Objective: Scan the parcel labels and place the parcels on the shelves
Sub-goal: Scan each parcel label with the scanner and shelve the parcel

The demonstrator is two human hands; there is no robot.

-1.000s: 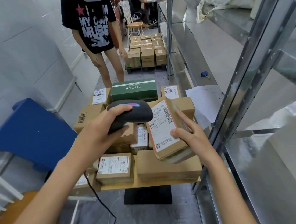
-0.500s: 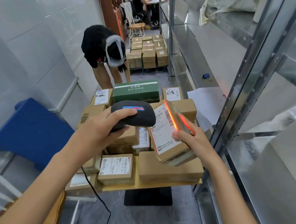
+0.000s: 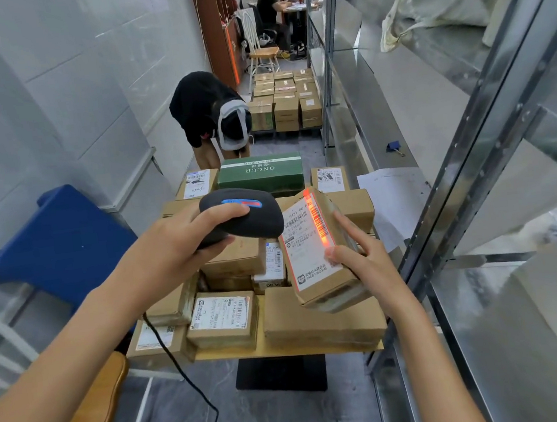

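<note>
Above the stacked table, the left hand point(image 3: 184, 244) gripped a black corded scanner point(image 3: 241, 214); the right hand point(image 3: 361, 257) pinched a tilted brown cardboard parcel point(image 3: 319, 251). Steadying the label under the red beam would help.

A small bench with a light wooden top point(image 3: 286, 351) on a black pedestal base point(image 3: 280, 374) stands on the grey floor point(image 3: 275, 420), just beside the metal shelving. Brown cardboard parcels cover it, stacked in layers: along the front edge lie a flat parcel with a white label point(image 3: 222, 321), a plain wide cardboard parcel point(image 3: 323, 323) and a smaller labelled one point(image 3: 155, 342) at the left corner. A dark green box printed "ONCUR" point(image 3: 260, 175) sits at the far side. The silver metal shelf point(image 3: 410, 135) carries a white paper sheet point(image 3: 393, 198) and a blue binder clip point(image 3: 394, 147).
</note>
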